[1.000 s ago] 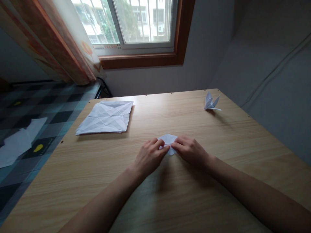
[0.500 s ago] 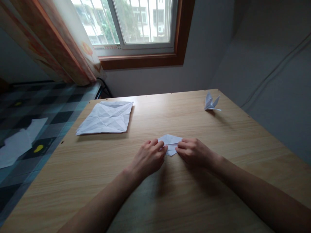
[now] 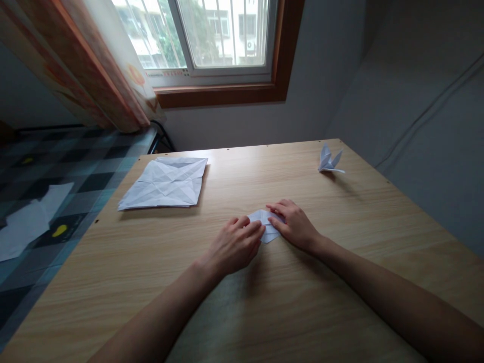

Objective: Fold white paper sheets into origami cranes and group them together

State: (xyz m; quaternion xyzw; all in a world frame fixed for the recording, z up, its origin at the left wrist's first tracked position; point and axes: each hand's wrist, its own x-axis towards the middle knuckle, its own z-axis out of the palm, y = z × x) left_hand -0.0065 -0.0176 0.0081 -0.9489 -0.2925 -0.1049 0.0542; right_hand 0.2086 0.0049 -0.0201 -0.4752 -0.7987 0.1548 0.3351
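Observation:
A small folded piece of white paper [image 3: 269, 235] lies on the wooden table, partly covered by both hands. At its left side, my left hand [image 3: 237, 245] has bent fingers pressed together on the paper, holding it against the tabletop. My right hand [image 3: 297, 225] rests over the paper's right side with its fingers stretched out and the thumb apart. Its fingertips touch the upper face of the paper.
A stack of creased white sheets [image 3: 166, 182] lies at the table's back left. Near the far right corner stands a folded paper crane [image 3: 328, 160]. Loose white paper [image 3: 28, 222] lies on the checked bedspread [image 3: 94, 156] left of the table [image 3: 212, 322].
My right hand has moved slightly up and left, from gripping the paper's right edge to lying over it with straightened fingers. My left hand stays nearly in place, its fingers a little further over the paper.

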